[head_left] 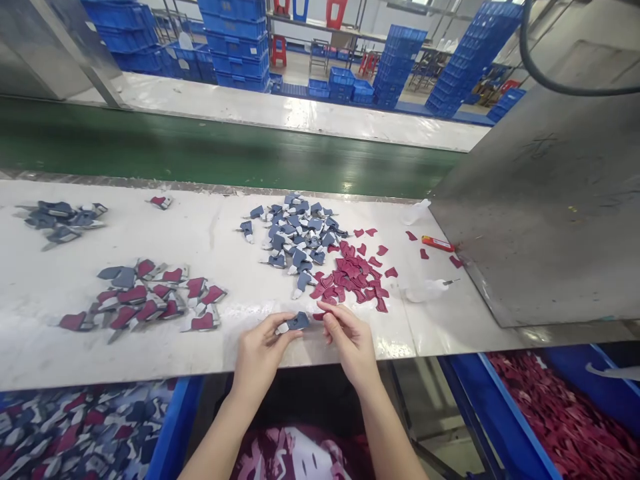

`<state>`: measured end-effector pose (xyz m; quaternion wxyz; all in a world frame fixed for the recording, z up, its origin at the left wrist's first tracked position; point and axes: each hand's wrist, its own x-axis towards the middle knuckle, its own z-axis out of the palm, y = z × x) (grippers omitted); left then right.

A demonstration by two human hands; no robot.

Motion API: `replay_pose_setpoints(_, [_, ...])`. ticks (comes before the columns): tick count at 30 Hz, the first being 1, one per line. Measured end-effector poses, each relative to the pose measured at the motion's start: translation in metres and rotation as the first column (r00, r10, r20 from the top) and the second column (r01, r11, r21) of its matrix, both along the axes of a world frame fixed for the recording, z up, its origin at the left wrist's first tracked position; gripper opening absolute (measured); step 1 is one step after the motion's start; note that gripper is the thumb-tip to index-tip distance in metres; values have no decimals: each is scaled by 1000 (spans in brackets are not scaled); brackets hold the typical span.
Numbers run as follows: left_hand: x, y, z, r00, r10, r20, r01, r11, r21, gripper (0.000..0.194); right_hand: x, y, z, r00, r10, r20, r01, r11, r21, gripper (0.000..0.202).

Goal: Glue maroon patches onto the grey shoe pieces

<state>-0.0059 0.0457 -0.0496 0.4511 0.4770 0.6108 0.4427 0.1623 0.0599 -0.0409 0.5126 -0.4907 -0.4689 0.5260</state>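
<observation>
My left hand (263, 340) pinches a small blue-grey and white moulded part (299, 321) between thumb and fingers, just above the table's front edge. Close beside it, my right hand (350, 333) grips a dark red curved piece (319, 316); its tip points toward the blue-grey part. I cannot tell whether the two touch. Beyond my hands lies a heap of blue-grey and white parts (300, 230). A pile of loose red pieces (353, 272) spreads to its right. On the left rests a group of parts with red pieces on them (145, 300).
Another cluster of blue-grey parts (63, 219) sits far left. A red and yellow cutter (438, 243) lies by the metal housing (545, 187) at right. Blue bins (167, 433) hold parts below the table. Behind runs a green belt (225, 150). Two translucent bottles (425, 291) lie right.
</observation>
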Motion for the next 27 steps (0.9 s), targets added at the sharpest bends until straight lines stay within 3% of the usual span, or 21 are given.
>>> replay_pose_setpoints(6, [1, 1, 4, 990, 74, 122, -68, 996, -57, 22, -24, -8, 0, 990, -130, -55, 123, 986, -110, 26])
replay_pose_setpoints(18, [-2, 0, -6, 992, 30, 120, -29, 1000, -6, 22, -40, -8, -6, 988, -136, -66, 126, 982, -144, 30])
replay_pose_setpoints(27, [-5, -4, 8, 986, -42, 161, 46, 999, -21, 32, -44, -16, -12, 980, -193, 48, 193, 981, -6, 23])
